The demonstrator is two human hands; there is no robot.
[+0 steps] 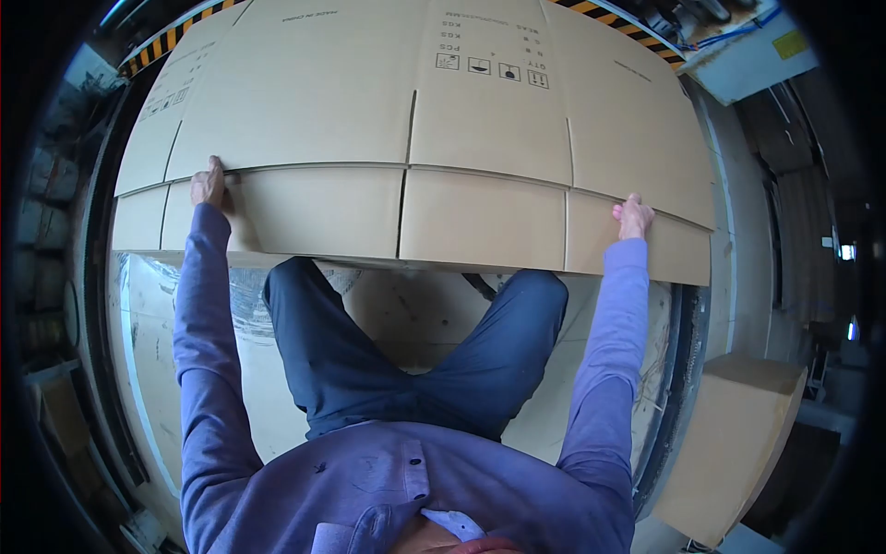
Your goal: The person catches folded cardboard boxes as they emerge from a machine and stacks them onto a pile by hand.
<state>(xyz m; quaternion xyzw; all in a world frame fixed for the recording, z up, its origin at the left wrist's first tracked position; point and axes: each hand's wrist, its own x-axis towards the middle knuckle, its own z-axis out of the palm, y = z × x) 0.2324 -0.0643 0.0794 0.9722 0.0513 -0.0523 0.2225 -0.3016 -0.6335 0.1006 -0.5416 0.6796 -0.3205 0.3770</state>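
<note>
A large flat cardboard sheet (295,92) with printed symbols and slots lies across the top of the view, over another cardboard sheet (480,217) whose near strip shows below its edge. At the upper sheet's near edge, on the left, my left hand (209,185) has its fingers closed on the cardboard. My right hand (634,217) is closed on the same edge at the right. Some fingertips of both hands are hidden by the board.
A closed cardboard box (729,443) stands at the lower right. Black and yellow striped edging (171,39) runs behind the sheets. A pale machine part (752,60) is at the upper right. My knees are just below the sheets' near edge.
</note>
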